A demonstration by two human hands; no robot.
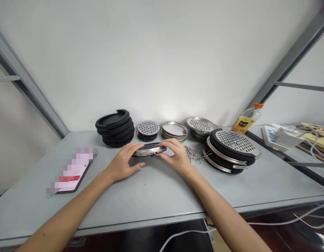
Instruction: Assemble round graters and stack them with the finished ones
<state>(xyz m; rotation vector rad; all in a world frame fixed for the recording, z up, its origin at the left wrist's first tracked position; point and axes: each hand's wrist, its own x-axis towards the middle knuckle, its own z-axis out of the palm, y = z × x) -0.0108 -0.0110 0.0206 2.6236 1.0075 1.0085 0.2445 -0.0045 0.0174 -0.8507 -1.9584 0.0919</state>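
Observation:
A round, flat metal-rimmed disc with a dark top [150, 149] is held tilted just above the table. My left hand [123, 161] has its fingers on the disc's left edge, with the thumb stretched out below it. Gripping the right edge, my right hand [177, 156] has fingers on top and the thumb underneath. Behind the disc stand a short stack of small perforated metal plates [148, 128] and a stack of shiny round metal lids [174, 129]. Beside my right hand lies a heap of thin metal rings or wire [192, 154].
Black round rims [116, 129] are stacked at the back left. Grater-like discs [201, 124] sit at the back right, before them a stack of assembled black-and-silver discs [235, 145]. A phone [72, 173] lies left; a bottle [247, 120] and power strip [278, 138] stand right.

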